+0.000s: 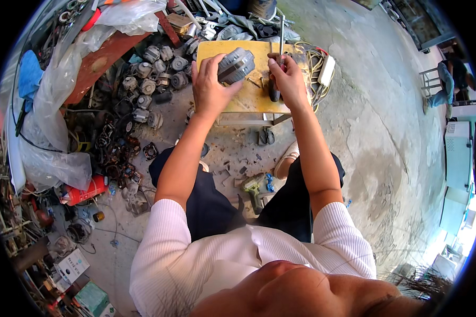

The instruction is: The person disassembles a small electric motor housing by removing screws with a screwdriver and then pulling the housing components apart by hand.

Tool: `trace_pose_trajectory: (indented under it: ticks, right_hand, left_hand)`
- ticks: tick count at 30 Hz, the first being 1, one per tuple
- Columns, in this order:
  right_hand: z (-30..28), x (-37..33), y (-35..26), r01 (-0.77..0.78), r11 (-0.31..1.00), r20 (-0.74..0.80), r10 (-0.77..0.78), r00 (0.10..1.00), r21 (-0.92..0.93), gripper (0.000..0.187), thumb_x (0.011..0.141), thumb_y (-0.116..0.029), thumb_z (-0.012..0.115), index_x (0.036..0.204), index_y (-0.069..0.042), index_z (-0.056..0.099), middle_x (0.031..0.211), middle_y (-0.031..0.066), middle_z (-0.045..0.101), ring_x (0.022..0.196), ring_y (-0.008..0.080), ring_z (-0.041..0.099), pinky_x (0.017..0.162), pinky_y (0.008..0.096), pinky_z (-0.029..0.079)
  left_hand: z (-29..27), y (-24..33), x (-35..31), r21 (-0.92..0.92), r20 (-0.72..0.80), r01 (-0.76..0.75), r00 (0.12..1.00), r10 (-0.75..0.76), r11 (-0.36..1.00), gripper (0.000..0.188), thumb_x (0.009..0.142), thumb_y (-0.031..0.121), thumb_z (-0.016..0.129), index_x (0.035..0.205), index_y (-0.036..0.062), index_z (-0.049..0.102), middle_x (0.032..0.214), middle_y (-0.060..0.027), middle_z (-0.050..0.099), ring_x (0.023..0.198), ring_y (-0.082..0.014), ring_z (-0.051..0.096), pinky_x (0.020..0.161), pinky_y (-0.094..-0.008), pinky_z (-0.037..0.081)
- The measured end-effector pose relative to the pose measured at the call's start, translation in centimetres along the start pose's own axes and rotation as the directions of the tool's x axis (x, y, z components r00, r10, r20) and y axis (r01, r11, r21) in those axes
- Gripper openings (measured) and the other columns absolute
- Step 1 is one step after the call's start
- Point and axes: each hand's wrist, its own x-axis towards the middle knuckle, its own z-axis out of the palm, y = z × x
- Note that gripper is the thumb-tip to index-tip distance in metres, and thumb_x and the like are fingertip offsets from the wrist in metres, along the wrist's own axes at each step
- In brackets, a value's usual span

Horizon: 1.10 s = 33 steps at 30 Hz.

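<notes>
My left hand (pixel 210 87) is closed round a grey, ribbed motor (pixel 236 65) and tilts it above the left part of a small yellow table (pixel 238 104). My right hand (pixel 288 79) grips a screwdriver-like tool, whose long metal shaft (pixel 282 34) points away from me and whose dark handle (pixel 274 91) shows below my fingers. Its far tip is too small to make out. Between my hands, a few small metal pieces (pixel 262 83) lie on the tabletop. The motor and the tool are apart.
Several similar motors (pixel 148 86) are heaped on the floor left of the table. A white power strip (pixel 327 71) with coiled cables sits at its right edge. A green cordless drill (pixel 254 191) lies between my legs. Another person (pixel 445 84) is at the far right.
</notes>
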Motion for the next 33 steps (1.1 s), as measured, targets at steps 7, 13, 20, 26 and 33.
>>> trace_pose_trajectory:
  ticks: [7,13,20,26,33]
  right_hand:
    - [-1.6,-0.7,-2.2,0.064,0.971,0.287,0.006,0.958,-0.232,0.039,0.097,-0.033,0.064,0.125,-0.006,0.064,0.077,-0.0015,0.057,0.071,0.0068,0.052,0.064,0.0249,0.047]
    - [-5.0,-1.5,-5.6,0.013,0.973,0.427,0.090,0.900,-0.232,0.043,0.096,-0.033,0.065,0.127,-0.003,0.064,0.080,0.0004,0.061,0.068,0.0073,0.053,0.059,0.0252,0.047]
    - [-7.3,-2.0,-6.1,0.024,0.969,0.480,0.099,0.872,-0.244,0.038,0.099,-0.028,0.061,0.124,0.002,0.063,0.091,0.0057,0.071,0.052,0.0109,0.065,0.040,0.0232,0.042]
    - [-7.1,-1.8,-5.6,-0.046,0.956,0.454,0.179,0.873,-0.288,0.037,0.098,-0.026,0.063,0.123,0.002,0.064,0.086,0.0049,0.071,0.052,0.0100,0.065,0.040,0.0237,0.041]
    - [-6.8,-1.6,-5.2,-0.005,0.946,0.486,0.171,0.857,-0.324,0.039,0.101,-0.026,0.059,0.127,0.003,0.061,0.089,0.0072,0.069,0.056,0.0114,0.066,0.040,0.0248,0.046]
  left_hand:
    - [-3.2,0.0,1.0,-0.099,-0.017,0.214,0.976,-0.216,0.972,0.067,0.068,0.038,0.084,0.120,0.0015,0.063,0.111,-0.0144,0.066,0.108,-0.0328,0.061,0.094,-0.0425,0.049]
    - [-3.1,-0.5,0.5,-0.107,-0.027,0.286,0.956,-0.291,0.952,0.064,0.072,0.032,0.086,0.127,0.0081,0.063,0.115,-0.0161,0.063,0.106,-0.0311,0.063,0.092,-0.0393,0.050]
    - [-1.2,0.4,0.1,0.009,-0.032,0.247,0.969,-0.247,0.969,0.061,0.070,0.032,0.086,0.126,0.0180,0.066,0.104,-0.0101,0.059,0.098,-0.0284,0.061,0.089,-0.0392,0.049]
    - [-0.7,0.9,0.1,0.102,-0.025,0.224,0.974,-0.223,0.969,0.059,0.071,0.033,0.084,0.126,0.0196,0.066,0.105,-0.0092,0.058,0.100,-0.0288,0.060,0.092,-0.0400,0.047]
    - [-0.4,1.0,0.2,0.085,-0.038,0.232,0.973,-0.229,0.969,0.058,0.072,0.031,0.084,0.125,0.0191,0.066,0.106,-0.0094,0.058,0.100,-0.0293,0.060,0.089,-0.0396,0.049]
